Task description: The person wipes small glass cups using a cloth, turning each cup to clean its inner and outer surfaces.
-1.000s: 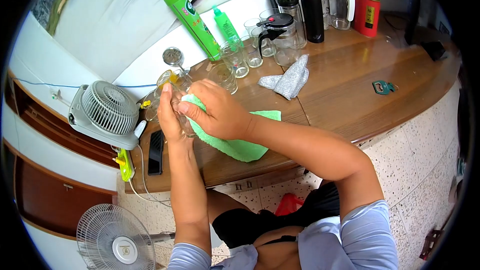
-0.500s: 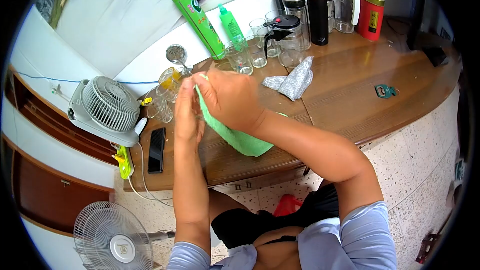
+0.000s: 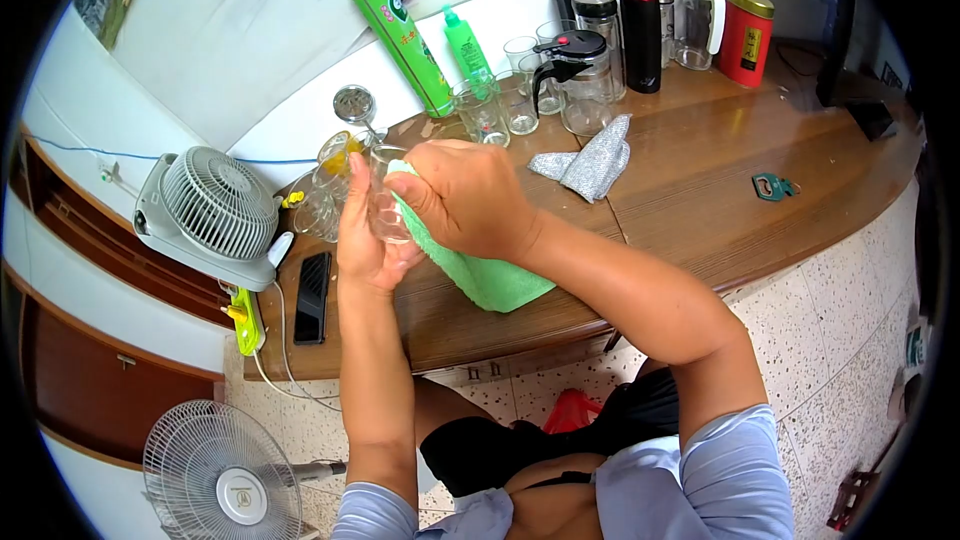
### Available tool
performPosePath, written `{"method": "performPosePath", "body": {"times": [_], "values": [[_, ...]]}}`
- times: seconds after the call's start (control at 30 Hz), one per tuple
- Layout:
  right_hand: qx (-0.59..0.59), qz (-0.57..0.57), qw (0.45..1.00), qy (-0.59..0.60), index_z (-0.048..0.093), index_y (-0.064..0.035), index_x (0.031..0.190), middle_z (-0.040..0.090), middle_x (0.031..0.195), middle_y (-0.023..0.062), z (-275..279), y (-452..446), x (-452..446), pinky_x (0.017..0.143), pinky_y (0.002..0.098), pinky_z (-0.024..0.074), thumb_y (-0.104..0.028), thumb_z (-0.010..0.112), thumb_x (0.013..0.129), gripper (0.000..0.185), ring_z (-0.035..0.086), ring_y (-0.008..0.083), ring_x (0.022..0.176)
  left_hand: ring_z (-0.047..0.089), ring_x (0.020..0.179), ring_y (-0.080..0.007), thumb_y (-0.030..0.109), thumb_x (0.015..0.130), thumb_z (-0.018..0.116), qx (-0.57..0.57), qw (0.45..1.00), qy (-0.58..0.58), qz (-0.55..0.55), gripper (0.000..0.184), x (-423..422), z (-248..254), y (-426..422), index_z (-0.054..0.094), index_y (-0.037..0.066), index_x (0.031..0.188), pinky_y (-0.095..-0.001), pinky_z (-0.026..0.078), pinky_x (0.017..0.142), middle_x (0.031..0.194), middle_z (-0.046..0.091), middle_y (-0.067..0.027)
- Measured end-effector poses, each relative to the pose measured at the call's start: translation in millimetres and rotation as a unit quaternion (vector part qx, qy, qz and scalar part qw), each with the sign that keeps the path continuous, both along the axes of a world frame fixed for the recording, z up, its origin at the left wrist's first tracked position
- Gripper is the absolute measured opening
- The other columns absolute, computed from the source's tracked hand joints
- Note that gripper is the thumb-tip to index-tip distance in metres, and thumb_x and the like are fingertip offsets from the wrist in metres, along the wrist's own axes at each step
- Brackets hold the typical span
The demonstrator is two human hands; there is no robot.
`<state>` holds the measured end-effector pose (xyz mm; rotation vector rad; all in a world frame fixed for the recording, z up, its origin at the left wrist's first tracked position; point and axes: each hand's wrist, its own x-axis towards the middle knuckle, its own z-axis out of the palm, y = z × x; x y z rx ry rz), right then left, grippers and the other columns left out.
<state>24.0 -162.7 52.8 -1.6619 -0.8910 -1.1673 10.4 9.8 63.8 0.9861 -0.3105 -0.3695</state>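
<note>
A clear glass [image 3: 388, 208] is held between my two hands above the left part of the wooden table. My left hand [image 3: 366, 245] wraps the glass from the left and below, with the thumb up along its side. My right hand [image 3: 465, 198] is closed on a green cloth [image 3: 495, 285], pressing part of it at the glass's rim. The rest of the cloth hangs down to the right, below my right wrist. Several glasses [image 3: 318, 212] stand just left of my left hand, close to a metal-topped item [image 3: 354, 105].
On the wooden table [image 3: 700, 180] are a grey cloth [image 3: 597, 165], a glass teapot [image 3: 583, 100], a black flask [image 3: 638, 35], a red tin [image 3: 744, 40], a bottle opener [image 3: 772, 187] and a phone [image 3: 312, 297]. A small fan [image 3: 222, 202] stands left, green bottles [image 3: 400, 40] at the back.
My left hand has turned and its fingers have loosened, so the glass shows more. My right hand and the green cloth have shifted slightly right. The view has moved a little.
</note>
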Motion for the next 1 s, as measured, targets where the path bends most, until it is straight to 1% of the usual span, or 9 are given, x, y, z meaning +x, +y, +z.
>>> {"method": "performPosePath", "body": {"times": [0.17,0.37,0.43,0.53,0.63,0.7,0.8,0.83,1.0], "values": [[0.017,0.06,0.992,-0.112,0.06,-0.0084,0.08,0.058,0.069,0.011,4,0,2,0.056,0.0438,0.0484,-0.038,0.063,0.105,0.039,0.062,0.033,0.064,0.044,0.032,-0.0154,0.077,0.105,0.036,-0.12,0.985,0.027,-0.124,0.085,2,-3,10,0.068,-0.001,0.116,-0.0245,0.032,0.027,0.078,0.072,-0.0132],[0.079,-0.019,0.995,-0.062,0.06,-0.0084,0.079,0.059,0.067,0.0108,0,7,7,0.054,0.044,0.0478,-0.034,0.067,0.103,0.036,0.062,0.0318,0.063,0.064,0.054,-0.0169,0.075,0.106,0.038,-0.034,0.999,-0.035,-0.019,0.09,-5,3,-4,0.05,-0.002,0.153,-0.0253,0.044,0.036,0.112,0.074,-0.0156],[0.068,-0.079,0.994,-0.018,0.06,-0.0089,0.078,0.058,0.063,0.0102,0,5,4,0.053,0.0442,0.0472,-0.033,0.067,0.102,0.035,0.061,0.0312,0.06,0.069,0.091,-0.0204,0.061,0.11,0.044,0.042,0.991,-0.084,0.097,0.071,-2,-5,-12,0.054,0.0,0.147,-0.034,0.056,0.07,0.13,0.067,-0.0165],[0.065,-0.12,0.991,0.007,0.059,-0.0097,0.077,0.056,0.058,0.0094,3,5,0,0.05,0.0444,0.0463,-0.032,0.068,0.102,0.034,0.06,0.0307,0.056,0.058,0.12,-0.0194,0.053,0.112,0.05,0.113,0.963,-0.154,0.192,0.062,-1,-10,-22,0.053,0.002,0.148,-0.0384,0.048,0.094,0.138,0.063,-0.012],[0.071,-0.119,0.99,0.009,0.059,-0.0098,0.076,0.055,0.057,0.0089,3,6,-2,0.049,0.0443,0.0459,-0.032,0.068,0.102,0.035,0.06,0.0305,0.056,0.065,0.071,-0.009,0.058,0.112,0.046,0.175,0.935,-0.2,0.234,0.073,3,-14,-26,0.047,0.0,0.156,-0.0238,0.047,0.046,0.115,0.071,-0.0082],[0.074,-0.102,0.992,0.003,0.059,-0.0098,0.076,0.054,0.058,0.0087,2,8,-2,0.05,0.0442,0.0457,-0.034,0.068,0.102,0.037,0.06,0.0304,0.056,0.059,0.057,-0.0068,0.061,0.111,0.044,0.228,0.94,-0.18,0.18,0.076,-8,-5,-14,0.049,-0.001,0.155,-0.0216,0.041,0.04,0.101,0.072,-0.0071],[0.063,-0.058,0.996,-0.018,0.059,-0.0089,0.077,0.054,0.062,0.009,1,6,-5,0.051,0.0436,0.0455,-0.037,0.067,0.103,0.039,0.059,0.0314,0.059,0.044,0.036,-0.0067,0.067,0.11,0.037,0.12,0.984,-0.071,0.112,0.073,-10,3,-12,0.067,0.003,0.124,-0.0209,0.03,0.029,0.068,0.065,-0.001],[0.053,-0.042,0.997,-0.027,0.059,-0.0081,0.078,0.055,0.064,0.0096,3,5,-7,0.052,0.0431,0.0456,-0.037,0.066,0.104,0.04,0.059,0.0325,0.06,0.043,0.034,-0.0094,0.069,0.109,0.038,0.058,0.995,-0.034,0.068,0.072,-10,3,-7,0.071,0.004,0.108,-0.0213,0.03,0.027,0.069,0.067,-0.0043],[0.01,0.004,0.997,-0.075,0.059,-0.0067,0.081,0.055,0.07,0.0102,6,0,-11,0.054,0.0422,0.0455,-0.04,0.067,0.104,0.041,0.057,0.0336,0.064,0.037,0.031,-0.0106,0.069,0.107,0.04,-0.091,0.994,0.068,0.004,0.074,-6,3,-5,0.07,0.001,0.107,-0.0234,0.027,0.026,0.07,0.069,-0.008]]}}
